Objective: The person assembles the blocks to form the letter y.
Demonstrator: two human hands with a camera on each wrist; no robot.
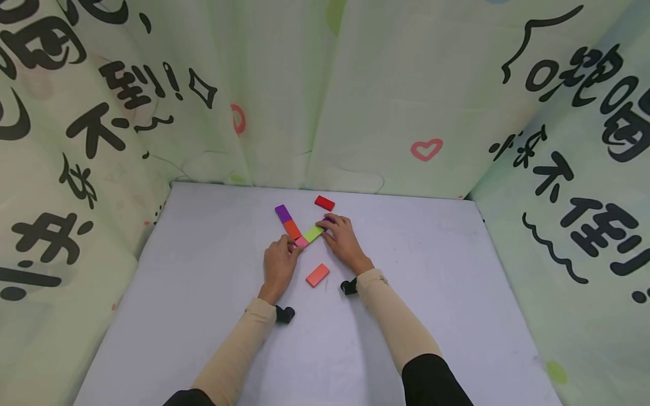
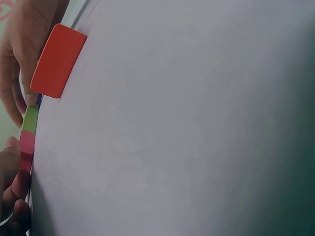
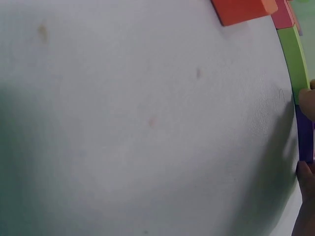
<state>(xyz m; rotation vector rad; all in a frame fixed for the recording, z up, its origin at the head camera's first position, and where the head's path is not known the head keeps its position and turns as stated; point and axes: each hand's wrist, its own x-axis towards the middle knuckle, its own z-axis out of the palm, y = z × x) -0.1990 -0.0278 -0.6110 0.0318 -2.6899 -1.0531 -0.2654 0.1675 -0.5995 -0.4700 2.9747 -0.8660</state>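
Note:
Five coloured blocks form a V on the table, touching end to end. Its left arm is a purple block [image 1: 282,213] and an orange block [image 1: 291,229]; a pink block [image 1: 302,242] lies at the corner. A green block [image 1: 313,233] and a dark purple block [image 3: 304,132] make the right arm. My left hand [image 1: 279,265] pinches the pink block at the corner. With thumb and fingers at its two ends, my right hand [image 1: 346,242] holds the dark purple block, which it partly hides in the head view.
A red block [image 1: 324,203] lies apart behind the V. In front of the corner, between my forearms, is a coral block [image 1: 317,275]. The white table [image 1: 431,293] is bordered by a printed curtain [image 1: 376,101] at the back and sides.

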